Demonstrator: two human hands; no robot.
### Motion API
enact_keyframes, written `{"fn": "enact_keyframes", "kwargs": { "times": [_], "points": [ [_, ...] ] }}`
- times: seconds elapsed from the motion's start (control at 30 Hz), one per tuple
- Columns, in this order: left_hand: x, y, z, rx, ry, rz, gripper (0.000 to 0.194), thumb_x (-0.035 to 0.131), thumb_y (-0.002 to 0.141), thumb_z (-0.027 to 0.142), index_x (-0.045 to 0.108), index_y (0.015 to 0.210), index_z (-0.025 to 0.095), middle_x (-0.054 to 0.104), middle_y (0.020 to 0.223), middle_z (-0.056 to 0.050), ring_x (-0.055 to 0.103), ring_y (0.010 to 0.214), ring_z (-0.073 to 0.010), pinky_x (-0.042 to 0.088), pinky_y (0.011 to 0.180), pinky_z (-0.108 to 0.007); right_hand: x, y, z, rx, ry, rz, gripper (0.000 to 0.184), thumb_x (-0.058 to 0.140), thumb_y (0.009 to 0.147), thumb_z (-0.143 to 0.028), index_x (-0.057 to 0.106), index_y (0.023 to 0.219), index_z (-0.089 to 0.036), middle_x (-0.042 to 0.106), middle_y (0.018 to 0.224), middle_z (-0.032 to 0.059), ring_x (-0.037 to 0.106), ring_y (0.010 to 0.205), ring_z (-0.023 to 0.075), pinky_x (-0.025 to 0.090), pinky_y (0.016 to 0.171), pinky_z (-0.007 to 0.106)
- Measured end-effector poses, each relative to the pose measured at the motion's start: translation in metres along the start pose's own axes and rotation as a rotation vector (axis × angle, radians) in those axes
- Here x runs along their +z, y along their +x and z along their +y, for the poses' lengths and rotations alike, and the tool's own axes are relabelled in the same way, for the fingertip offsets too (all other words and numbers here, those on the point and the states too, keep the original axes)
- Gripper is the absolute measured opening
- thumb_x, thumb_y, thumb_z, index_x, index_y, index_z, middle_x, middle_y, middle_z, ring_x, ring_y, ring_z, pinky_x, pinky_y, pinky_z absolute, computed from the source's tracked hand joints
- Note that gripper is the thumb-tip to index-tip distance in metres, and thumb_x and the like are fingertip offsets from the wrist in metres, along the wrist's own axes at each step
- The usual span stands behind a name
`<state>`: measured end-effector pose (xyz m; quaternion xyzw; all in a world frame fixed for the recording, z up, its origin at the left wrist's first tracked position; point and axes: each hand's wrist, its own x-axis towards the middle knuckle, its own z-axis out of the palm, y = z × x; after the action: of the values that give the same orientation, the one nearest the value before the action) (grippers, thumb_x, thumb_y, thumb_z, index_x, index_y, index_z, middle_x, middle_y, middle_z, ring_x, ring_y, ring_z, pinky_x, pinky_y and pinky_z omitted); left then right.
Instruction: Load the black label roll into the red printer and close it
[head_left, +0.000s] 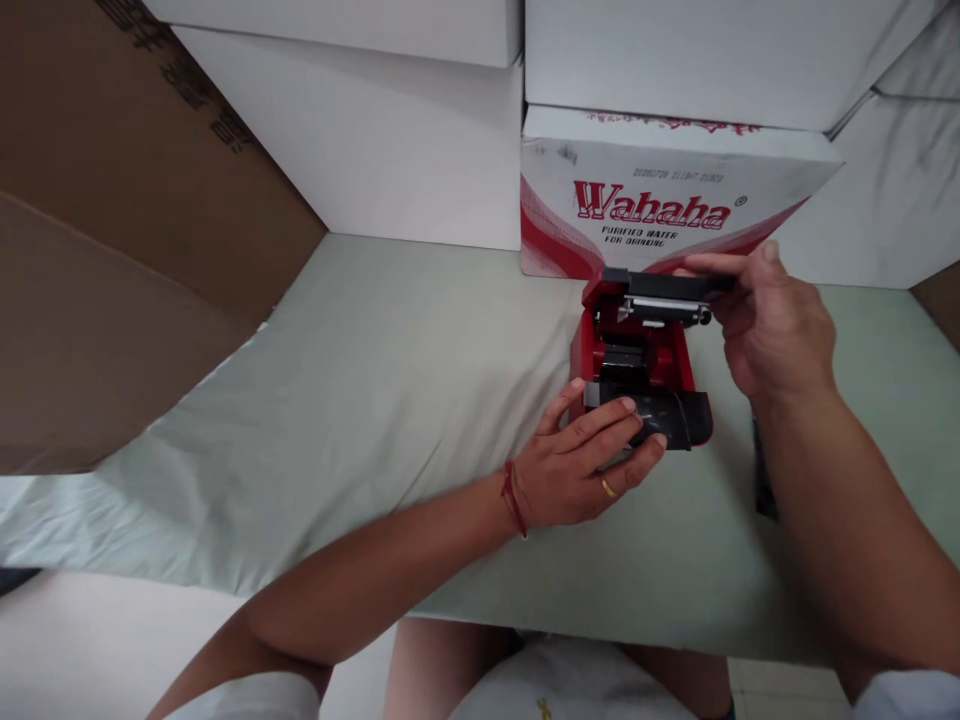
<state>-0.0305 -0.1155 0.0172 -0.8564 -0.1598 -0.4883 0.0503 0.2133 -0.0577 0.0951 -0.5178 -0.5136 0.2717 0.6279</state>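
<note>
A small red and black machine (576, 350) stands on the cloth-covered table, its lid (660, 285) raised. A metal bar with a dark roller (667, 312) shows along the lid's underside. Inside the red body sits a black part (624, 362); I cannot make out what it is. My left hand (581, 465) grips the front, thumb at the left side and fingers on the glossy black front panel (660, 420). My right hand (780, 325) holds the lid by its right end, fingers closed round it.
Behind the machine stands a white and red Wahaha water carton (675, 205) among white boxes (375, 140). A large brown cardboard box (135, 300) borders the left. A dark object (763, 470) lies partly hidden under my right forearm. Pale green cloth (420, 330) covers the table.
</note>
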Motion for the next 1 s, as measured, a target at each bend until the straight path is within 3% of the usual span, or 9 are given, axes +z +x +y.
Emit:
{"fn": "enact_keyframes", "kwargs": {
  "times": [0.13, 0.2, 0.3, 0.5, 0.73, 0.83, 0.93, 1.0],
  "points": [
    [-0.001, 0.0, 0.001, -0.012, 0.001, -0.008, 0.032, 0.068, 0.104, 0.02, 0.074, 0.135, 0.024, 0.088, 0.123, -0.003, 0.078, 0.134, -0.0184, 0.014, 0.149, -0.045, -0.011, -0.04, -0.019, -0.16, -0.152, -0.023, 0.049, 0.058, 0.115, -0.058, 0.092, 0.105, -0.024, 0.09, 0.112, 0.0101, 0.083, 0.119, 0.0303, 0.058, 0.117, 0.053],
    [-0.002, -0.001, 0.001, -0.018, -0.012, -0.029, 0.034, 0.068, 0.104, 0.02, 0.073, 0.137, 0.026, 0.088, 0.126, -0.002, 0.076, 0.138, -0.0177, 0.011, 0.149, -0.044, -0.022, -0.059, -0.021, -0.214, -0.291, -0.124, 0.043, 0.054, 0.118, -0.052, 0.091, 0.117, -0.03, 0.088, 0.127, 0.0055, 0.078, 0.134, 0.0296, 0.05, 0.128, 0.055],
    [-0.004, -0.001, 0.001, -0.008, -0.003, -0.02, 0.032, 0.065, 0.105, 0.02, 0.073, 0.136, 0.025, 0.088, 0.124, -0.002, 0.076, 0.137, -0.017, 0.012, 0.149, -0.045, -0.036, -0.082, -0.017, -0.293, -0.468, -0.27, 0.036, 0.052, 0.119, -0.039, 0.086, 0.13, -0.037, 0.084, 0.138, 0.0004, 0.074, 0.142, 0.0268, 0.043, 0.135, 0.057],
    [-0.002, -0.001, 0.001, 0.0, 0.027, -0.012, 0.032, 0.066, 0.104, 0.019, 0.074, 0.134, 0.026, 0.087, 0.125, -0.002, 0.075, 0.138, -0.0166, 0.013, 0.149, -0.046, -0.035, -0.104, -0.009, -0.425, -0.686, -0.289, 0.036, 0.056, 0.115, -0.018, 0.082, 0.137, -0.031, 0.083, 0.142, 0.0033, 0.074, 0.14, 0.0218, 0.047, 0.132, 0.049],
    [-0.001, -0.004, -0.001, -0.032, -0.074, 0.039, 0.035, 0.065, 0.104, 0.025, 0.072, 0.138, 0.025, 0.083, 0.127, -0.006, 0.073, 0.14, -0.0205, 0.018, 0.148, -0.048, -0.024, -0.115, -0.004, -0.506, -0.703, -0.245, 0.042, 0.058, 0.11, -0.009, 0.076, 0.146, -0.022, 0.082, 0.143, 0.0126, 0.073, 0.143, 0.0241, 0.056, 0.124, 0.047],
    [0.0, -0.01, -0.01, -0.257, -0.251, 0.142, 0.044, 0.066, 0.106, 0.035, 0.064, 0.149, 0.027, 0.077, 0.133, -0.009, 0.067, 0.147, -0.025, 0.029, 0.144, -0.051, -0.022, -0.119, 0.002, -0.53, -0.687, -0.191, 0.042, 0.057, 0.11, -0.012, 0.076, 0.145, -0.024, 0.083, 0.141, 0.013, 0.075, 0.14, 0.0278, 0.054, 0.126, 0.054],
    [0.006, -0.018, -0.027, -0.72, -0.513, 0.187, 0.047, 0.065, 0.109, 0.044, 0.059, 0.154, 0.033, 0.065, 0.153, -0.011, 0.057, 0.156, -0.0284, 0.038, 0.137, -0.056, -0.023, -0.125, 0.006, -0.582, -0.685, -0.195, 0.039, 0.055, 0.112, -0.022, 0.077, 0.144, -0.029, 0.084, 0.139, 0.0102, 0.076, 0.137, 0.0314, 0.047, 0.13, 0.065],
    [0.012, -0.021, -0.04, -0.983, -0.763, 0.131, 0.056, 0.071, 0.105, 0.055, 0.058, 0.156, 0.035, 0.057, 0.167, -0.01, 0.051, 0.163, -0.0311, 0.039, 0.137, -0.057, -0.024, -0.131, 0.005, -0.656, -0.682, -0.224, 0.04, 0.054, 0.113, -0.03, 0.077, 0.146, -0.031, 0.084, 0.138, 0.0094, 0.075, 0.137, 0.0328, 0.047, 0.13, 0.067]
  ]
}}
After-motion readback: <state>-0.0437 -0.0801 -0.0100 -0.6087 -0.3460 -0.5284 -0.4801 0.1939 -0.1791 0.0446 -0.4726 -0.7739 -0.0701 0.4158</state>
